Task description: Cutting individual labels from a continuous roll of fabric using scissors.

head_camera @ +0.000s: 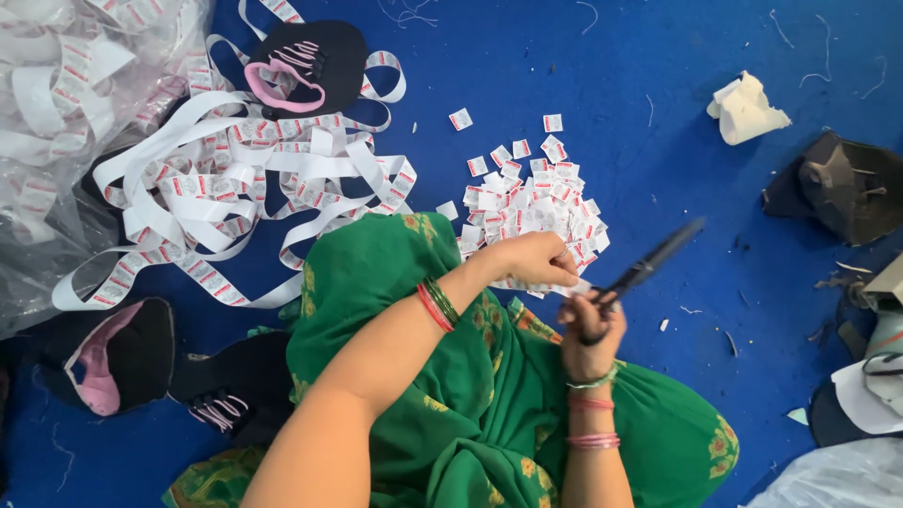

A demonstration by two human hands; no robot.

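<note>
Green cloth with yellow flowers (489, 414) covers the person's lap, closest to the camera, and both forearms reach forward over it. On the left wrist sit red and green bangles (438, 304). The left hand (531, 260) is closed in a pinch grip on the end of the white label tape, just beside the scissors. The right hand (591, 334) has its fingers through the handles of the black scissors (647, 267), gripping them firmly; the blades point up and to the right, and they look blurred. Beyond the hands, a pile of cut labels (531, 207), white with red print, lies on the blue floor (640, 141). To the left of the pile the long label tape (226, 188) lies in loose loops. A black shoe upper with pink lining (301, 66) lies on top of the loops.
</note>
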